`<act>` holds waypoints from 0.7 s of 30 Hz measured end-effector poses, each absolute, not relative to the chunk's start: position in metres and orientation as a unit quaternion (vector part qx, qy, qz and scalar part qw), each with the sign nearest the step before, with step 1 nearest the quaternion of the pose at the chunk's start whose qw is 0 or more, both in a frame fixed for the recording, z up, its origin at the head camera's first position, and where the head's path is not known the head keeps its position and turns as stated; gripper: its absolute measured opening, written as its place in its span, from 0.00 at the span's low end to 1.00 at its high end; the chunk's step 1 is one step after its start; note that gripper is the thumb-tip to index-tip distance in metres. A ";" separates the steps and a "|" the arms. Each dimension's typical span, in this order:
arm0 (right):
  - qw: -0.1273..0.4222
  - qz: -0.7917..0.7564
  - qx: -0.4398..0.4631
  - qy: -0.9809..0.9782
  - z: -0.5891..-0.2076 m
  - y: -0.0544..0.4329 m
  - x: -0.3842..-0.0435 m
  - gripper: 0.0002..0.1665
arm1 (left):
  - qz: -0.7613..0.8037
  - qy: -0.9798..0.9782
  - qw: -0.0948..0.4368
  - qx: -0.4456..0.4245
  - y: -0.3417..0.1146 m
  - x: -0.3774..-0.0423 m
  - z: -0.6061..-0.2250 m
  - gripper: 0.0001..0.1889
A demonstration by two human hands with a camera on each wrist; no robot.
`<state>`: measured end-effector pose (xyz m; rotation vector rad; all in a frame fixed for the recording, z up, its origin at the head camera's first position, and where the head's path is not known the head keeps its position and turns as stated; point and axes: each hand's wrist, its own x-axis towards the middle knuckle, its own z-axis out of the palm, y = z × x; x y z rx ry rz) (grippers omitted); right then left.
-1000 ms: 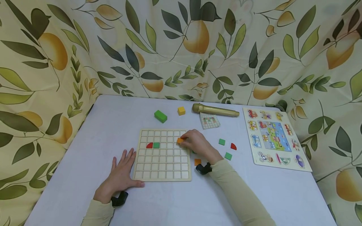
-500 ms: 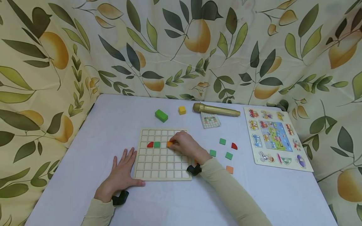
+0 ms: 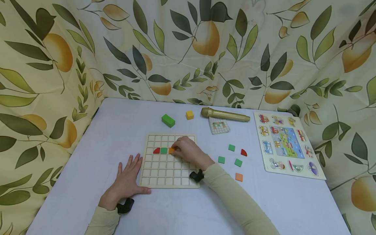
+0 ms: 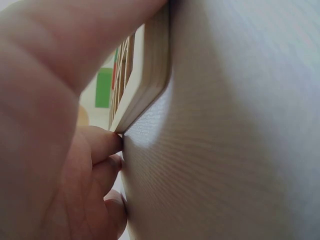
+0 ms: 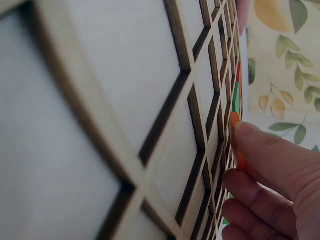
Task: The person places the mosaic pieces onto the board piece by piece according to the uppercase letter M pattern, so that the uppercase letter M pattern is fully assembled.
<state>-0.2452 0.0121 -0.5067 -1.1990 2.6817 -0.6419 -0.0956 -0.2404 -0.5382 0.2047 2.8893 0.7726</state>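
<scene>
An orange square tile [image 3: 171, 150] is pinched between thumb and fingers of my right hand [image 3: 190, 151]. It stands tilted at a cell of the wooden grid board [image 3: 160, 172], right beside a green square tile [image 3: 163, 150]. To the left of the green one lies a red quarter-round tile [image 3: 156, 150], both set in the same row. My left hand [image 3: 124, 179] lies spread at the board's lower left corner, thumb along the front edge and fingers by the left side. In the left wrist view, those fingertips touch the table next to the board's corner [image 4: 145, 75].
Right of the board lie green squares [image 3: 231, 148], a red quarter-round [image 3: 243, 152] and an orange square [image 3: 239, 177]. Behind stand a green block [image 3: 168, 120], a yellow cube [image 3: 189, 115], a gold microphone [image 3: 226, 115] and a pattern card [image 3: 219, 126]. A picture puzzle [image 3: 267, 163] lies far right.
My right hand has carried the orange tile leftward across the board, from near its right side to the cell beside the green tile. The left hand stays in place.
</scene>
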 end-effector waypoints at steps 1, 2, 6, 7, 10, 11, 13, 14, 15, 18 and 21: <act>0.066 -0.213 -0.397 0.890 -0.507 0.012 -0.245 0.12 | 0.256 0.961 0.073 0.068 -0.240 -0.096 -0.538 0.71; 0.064 -0.213 -0.396 0.891 -0.507 0.011 -0.245 0.12 | 0.256 0.961 0.073 0.069 -0.240 -0.096 -0.538 0.71; 0.064 -0.208 -0.390 0.895 -0.507 0.010 -0.244 0.12 | 0.256 0.961 0.077 0.069 -0.239 -0.096 -0.538 0.71; 0.064 -0.205 -0.389 0.896 -0.507 0.010 -0.244 0.12 | 0.256 0.961 0.078 0.068 -0.239 -0.096 -0.538 0.72; 0.060 -0.198 -0.390 0.897 -0.507 0.009 -0.244 0.12 | 0.256 0.961 0.081 0.067 -0.239 -0.097 -0.537 0.72; 0.058 -0.194 -0.390 0.898 -0.508 0.009 -0.244 0.12 | 0.257 0.961 0.081 0.067 -0.239 -0.097 -0.537 0.72; 0.056 -0.190 -0.391 0.899 -0.508 0.008 -0.244 0.12 | 0.257 0.961 0.081 0.067 -0.239 -0.097 -0.536 0.72; 0.054 -0.189 -0.392 0.899 -0.508 0.008 -0.244 0.12 | 0.257 0.961 0.081 0.067 -0.239 -0.097 -0.536 0.72; 0.054 -0.188 -0.392 0.899 -0.508 0.007 -0.243 0.12 | 0.258 0.960 0.082 0.067 -0.239 -0.097 -0.535 0.72; 0.053 -0.189 -0.393 0.898 -0.508 0.006 -0.242 0.12 | 0.257 0.961 0.082 0.067 -0.239 -0.096 -0.535 0.72; 0.053 -0.190 -0.395 0.897 -0.509 0.005 -0.242 0.14 | 0.257 0.961 0.084 0.067 -0.239 -0.096 -0.534 0.71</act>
